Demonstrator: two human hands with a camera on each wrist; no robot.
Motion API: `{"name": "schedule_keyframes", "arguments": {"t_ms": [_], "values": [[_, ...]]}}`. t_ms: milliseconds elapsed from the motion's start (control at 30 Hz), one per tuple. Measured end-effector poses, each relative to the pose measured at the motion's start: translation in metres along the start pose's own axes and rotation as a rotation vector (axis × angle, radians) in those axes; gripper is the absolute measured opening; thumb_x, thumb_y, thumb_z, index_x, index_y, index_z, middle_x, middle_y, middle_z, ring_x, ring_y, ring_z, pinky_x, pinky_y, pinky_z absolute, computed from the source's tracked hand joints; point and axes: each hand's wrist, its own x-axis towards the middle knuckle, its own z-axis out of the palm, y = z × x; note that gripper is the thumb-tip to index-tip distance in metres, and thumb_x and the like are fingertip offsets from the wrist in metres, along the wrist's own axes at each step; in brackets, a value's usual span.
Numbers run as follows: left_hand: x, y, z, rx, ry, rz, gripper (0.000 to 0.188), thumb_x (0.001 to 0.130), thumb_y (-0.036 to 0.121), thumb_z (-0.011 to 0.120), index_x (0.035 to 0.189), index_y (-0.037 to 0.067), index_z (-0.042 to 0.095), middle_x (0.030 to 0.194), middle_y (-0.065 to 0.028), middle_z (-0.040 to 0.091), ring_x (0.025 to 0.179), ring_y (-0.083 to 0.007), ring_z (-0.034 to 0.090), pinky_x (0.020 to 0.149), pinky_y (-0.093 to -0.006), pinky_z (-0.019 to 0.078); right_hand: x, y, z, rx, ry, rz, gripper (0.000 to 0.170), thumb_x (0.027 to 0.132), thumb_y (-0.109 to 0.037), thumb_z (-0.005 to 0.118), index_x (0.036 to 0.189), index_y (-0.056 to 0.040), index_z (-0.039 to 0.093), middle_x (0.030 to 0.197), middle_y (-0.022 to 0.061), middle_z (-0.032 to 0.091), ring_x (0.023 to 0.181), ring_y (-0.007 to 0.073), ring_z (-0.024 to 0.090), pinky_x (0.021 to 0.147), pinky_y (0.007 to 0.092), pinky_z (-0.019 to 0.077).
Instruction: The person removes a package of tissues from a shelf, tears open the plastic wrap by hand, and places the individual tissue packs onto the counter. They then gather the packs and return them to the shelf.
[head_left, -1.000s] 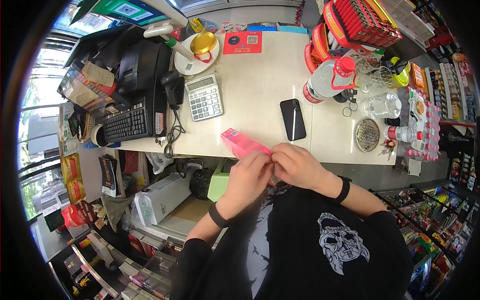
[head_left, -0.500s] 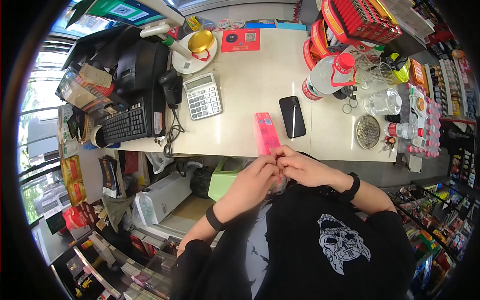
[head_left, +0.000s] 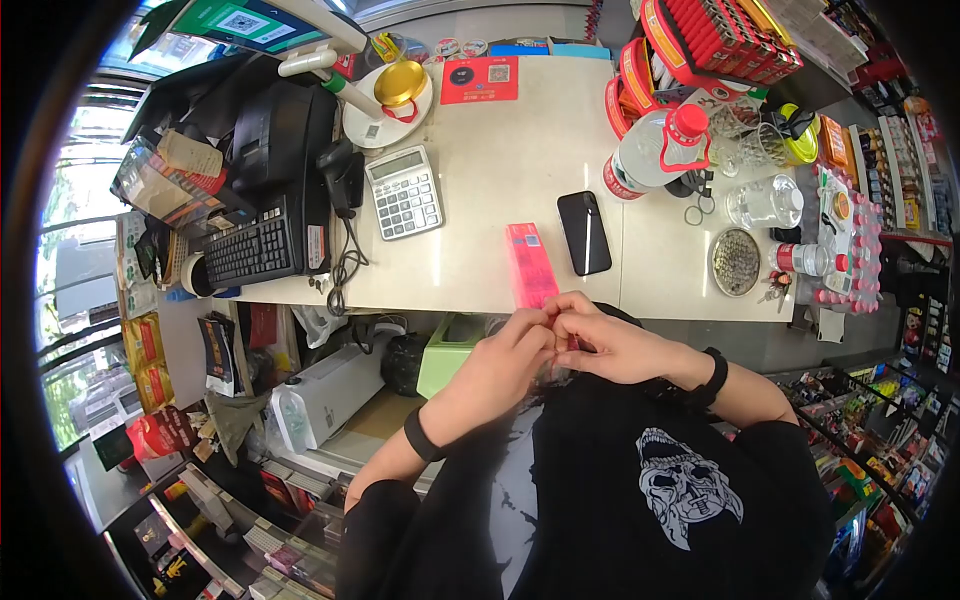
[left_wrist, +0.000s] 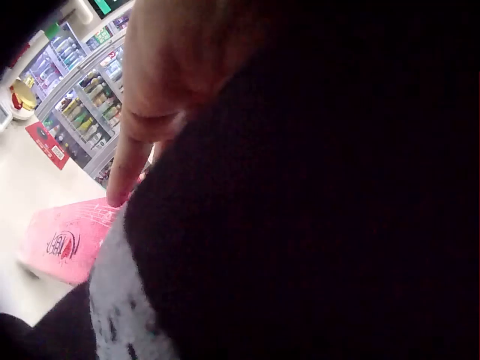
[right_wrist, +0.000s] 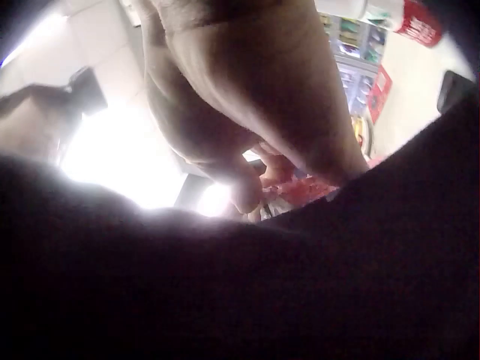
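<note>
Your left hand [head_left: 505,360] and right hand [head_left: 615,347] both pinch the near end of the pink box [head_left: 531,265]; work fingertips lightly, avoid crushing it.

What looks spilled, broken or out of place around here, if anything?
Nothing looks spilled or plainly damaged. On the counter, the black cable looks untidy, bunched in loops by the front edge beside the keyboard. The left hand and right hand hide the near end of the pink box, so I can't judge that part.
</note>
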Motion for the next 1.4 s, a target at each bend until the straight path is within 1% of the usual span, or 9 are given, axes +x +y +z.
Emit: {"name": "schedule_keyframes", "arguments": {"t_ms": [467,567,667,700,933,1033,1133,1333,1400], "values": [[-0.004,-0.007,0.000,-0.029,-0.001,-0.005,0.016,0.092,0.000,0.066,0.104,0.003,0.057,0.122,-0.0143,0.055,0.098,-0.0371,0.065,0.080,-0.0440,0.0551,0.005,0.018,-0.019,0.533,-0.287,0.087,0.019,0.101,-0.017,0.060,0.087,-0.0101,0.048,0.145,0.0062,0.035,0.113,0.0143,0.047,0.096,0.0340,0.0428],[-0.005,-0.010,0.002,-0.087,0.060,-0.045,0.015,0.093,0.001,0.065,0.104,0.003,0.055,0.119,-0.0143,0.057,0.098,-0.0371,0.065,0.081,-0.0427,0.0545,0.006,0.021,-0.017,0.403,-0.149,-0.026,0.020,0.099,-0.015,0.063,0.087,-0.0092,0.049,0.140,0.0079,0.042,0.107,0.0156,0.051,0.091,0.0333,0.0443],[-0.006,-0.006,0.001,-0.144,0.102,-0.115,0.014,0.093,0.001,0.065,0.103,0.003,0.054,0.116,-0.0144,0.060,0.098,-0.0363,0.065,0.081,-0.0408,0.0540,0.002,0.004,-0.003,-0.169,0.121,-0.223,0.019,0.098,-0.013,0.065,0.088,-0.0077,0.049,0.131,0.0105,0.048,0.097,0.0188,0.055,0.086,0.0320,0.0472],[-0.006,-0.005,0.001,-0.148,0.111,-0.120,0.014,0.093,0.001,0.064,0.102,0.003,0.054,0.115,-0.0146,0.060,0.098,-0.0360,0.066,0.081,-0.0401,0.0539,-0.001,-0.012,0.001,-0.219,0.148,-0.157,0.019,0.094,-0.005,0.069,0.091,-0.0053,0.050,0.120,0.0137,0.055,0.115,0.0290,0.056,0.097,0.0382,0.0473],[-0.009,-0.007,0.008,-0.202,0.204,-0.152,0.009,0.097,-0.001,0.059,0.099,0.000,0.051,0.114,-0.0169,0.059,0.107,-0.0332,0.070,0.085,-0.0370,0.0543,0.000,-0.001,0.014,-0.229,0.352,-0.116,0.015,0.095,0.003,0.061,0.090,-0.0012,0.047,0.092,0.0132,0.060,0.113,0.0261,0.070,0.083,0.0339,0.0536],[-0.013,-0.024,0.016,-0.312,0.281,-0.150,0.007,0.099,-0.004,0.055,0.098,-0.001,0.048,0.116,-0.0167,0.055,0.116,-0.0326,0.070,0.087,-0.0344,0.0542,-0.003,0.011,0.013,-0.133,0.448,-0.071,0.015,0.093,-0.001,0.062,0.106,0.0010,0.056,0.080,0.0096,0.058,0.070,0.0265,0.059,0.067,0.0374,0.0497],[-0.014,-0.026,0.011,-0.354,0.263,-0.125,0.006,0.099,-0.006,0.050,0.099,-0.002,0.046,0.119,-0.0164,0.053,0.120,-0.0337,0.069,0.087,-0.0319,0.0539,-0.003,0.014,0.005,-0.138,0.450,0.030,0.015,0.094,-0.004,0.063,0.107,0.0013,0.057,0.078,0.0106,0.062,0.068,0.0263,0.061,0.067,0.0379,0.0510],[-0.001,-0.016,0.005,-0.335,0.298,-0.196,0.008,0.096,0.002,0.060,0.096,-0.001,0.053,0.116,-0.0120,0.052,0.102,-0.0225,0.060,0.083,-0.0305,0.0519,0.009,-0.010,-0.005,-0.163,0.320,-0.018,0.021,0.096,-0.018,0.067,0.098,0.0007,0.058,0.083,0.0157,0.066,0.074,0.0306,0.066,0.067,0.0408,0.0504],[0.003,-0.014,0.003,-0.349,0.248,-0.217,0.011,0.096,0.006,0.063,0.094,-0.001,0.055,0.114,-0.0111,0.052,0.099,-0.0208,0.057,0.081,-0.0304,0.0507,0.012,-0.008,-0.010,-0.276,0.260,-0.036,0.019,0.097,-0.015,0.067,0.100,0.0005,0.057,0.081,0.0147,0.065,0.072,0.0258,0.063,0.065,0.0385,0.0496]]}}
